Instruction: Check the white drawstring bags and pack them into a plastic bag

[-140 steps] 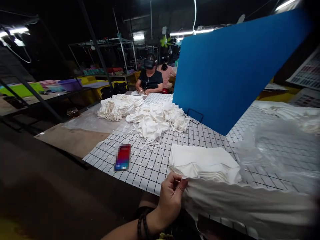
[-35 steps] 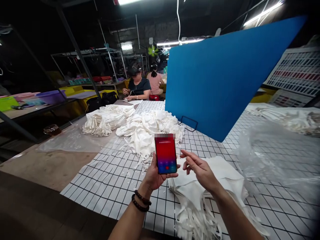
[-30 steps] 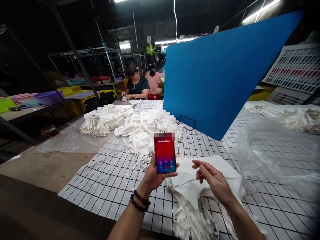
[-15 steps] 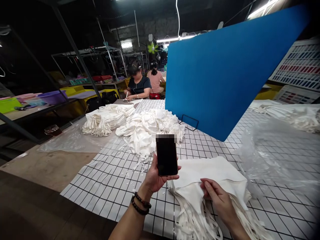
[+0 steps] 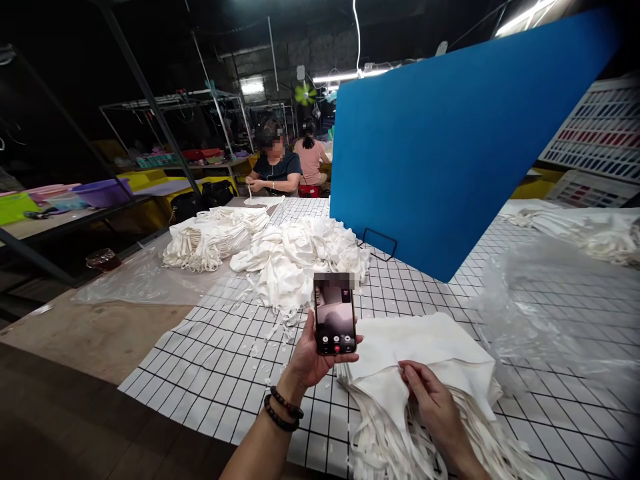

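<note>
The left hand (image 5: 311, 357) has its fingers clamped round a lit phone (image 5: 335, 313). The right hand (image 5: 434, 408) rests, fingers loosely together, on the stack of white cloth pieces (image 5: 430, 363); the call seems to need attention first.

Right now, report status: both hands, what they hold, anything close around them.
Left hand grips phone, screen lit. Right hand rests on stack of white cloth, fingers on top piece. Loose cloth pile beyond phone; plastic sheet to the right.

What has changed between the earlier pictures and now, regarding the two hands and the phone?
The phone lay on the checked table; the left hand has let go of the white cloth and picked it up. Its screen went from red to dark to a call view. The right hand came down onto the folded cloth stack. The blue board and the loose cloth heaps stayed.
</note>
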`<state>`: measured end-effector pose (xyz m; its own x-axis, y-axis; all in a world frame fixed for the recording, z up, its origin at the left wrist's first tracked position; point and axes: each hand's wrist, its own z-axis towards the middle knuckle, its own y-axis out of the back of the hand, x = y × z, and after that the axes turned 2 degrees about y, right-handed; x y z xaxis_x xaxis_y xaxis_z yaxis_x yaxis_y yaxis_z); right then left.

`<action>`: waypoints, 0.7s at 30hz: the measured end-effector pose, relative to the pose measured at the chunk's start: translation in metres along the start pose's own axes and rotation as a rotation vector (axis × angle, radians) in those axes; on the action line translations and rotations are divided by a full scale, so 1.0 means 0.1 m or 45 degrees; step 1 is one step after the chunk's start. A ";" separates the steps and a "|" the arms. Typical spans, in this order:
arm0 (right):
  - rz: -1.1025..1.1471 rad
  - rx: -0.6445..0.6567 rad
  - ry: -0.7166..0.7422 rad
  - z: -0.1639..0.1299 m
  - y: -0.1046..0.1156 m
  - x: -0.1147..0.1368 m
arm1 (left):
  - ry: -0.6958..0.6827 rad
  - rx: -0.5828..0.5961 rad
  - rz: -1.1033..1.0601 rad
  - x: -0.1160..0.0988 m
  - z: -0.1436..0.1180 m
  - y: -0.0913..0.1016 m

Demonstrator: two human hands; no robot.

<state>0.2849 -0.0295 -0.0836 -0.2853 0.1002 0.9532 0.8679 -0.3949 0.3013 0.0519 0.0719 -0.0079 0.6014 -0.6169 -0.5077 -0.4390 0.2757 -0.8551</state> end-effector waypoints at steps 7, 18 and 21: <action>0.017 0.100 -0.071 0.00 0.00 -0.08 | 0.001 0.012 -0.009 0.00 0.00 0.07; -0.102 0.051 -0.022 -0.02 -0.02 -0.14 | 0.034 -0.037 -0.009 0.00 0.02 0.35; -0.116 0.060 -0.009 -0.02 -0.03 -0.15 | 0.039 -0.039 -0.011 -0.01 0.00 0.40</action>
<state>0.2857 -0.0320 -0.0989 -0.3611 0.1403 0.9219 0.8568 -0.3403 0.3874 0.0338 0.0835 -0.0411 0.5845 -0.6417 -0.4966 -0.4546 0.2480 -0.8555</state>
